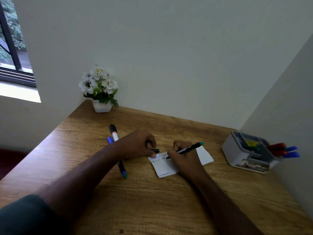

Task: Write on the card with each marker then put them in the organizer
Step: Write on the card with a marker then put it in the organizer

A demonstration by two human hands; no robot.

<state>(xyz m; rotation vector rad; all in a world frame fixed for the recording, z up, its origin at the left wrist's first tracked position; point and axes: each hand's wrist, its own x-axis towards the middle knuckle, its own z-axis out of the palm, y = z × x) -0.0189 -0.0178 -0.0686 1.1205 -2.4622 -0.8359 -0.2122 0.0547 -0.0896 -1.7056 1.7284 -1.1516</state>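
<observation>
1. Card lies white on the wooden desk, between the two hands, with short lines of blue and dark lettering near its top-left corner.
2. Right hand rests on the card and grips a black pen with a teal end; the tip touches the card just right of the lettering, and the teal end points up and right.
3. Left hand sits at the card's top-left corner, fingers curled round a small black cap whose end pokes out toward the right hand.
4. Three more markers lie left of the card, partly under the left forearm: a black-capped marker with a white barrel, a blue marker just beside it, and a dark teal-tipped marker pointing toward the near edge.
5. Organizer, a grey box, stands well to the right against the side wall, tilted in this view, with red markers and blue ones sticking out of it.
6. Flowers, white in a white pot, stand in the far left corner of the desk by the wall.
7. Window shows at the upper left.
</observation>
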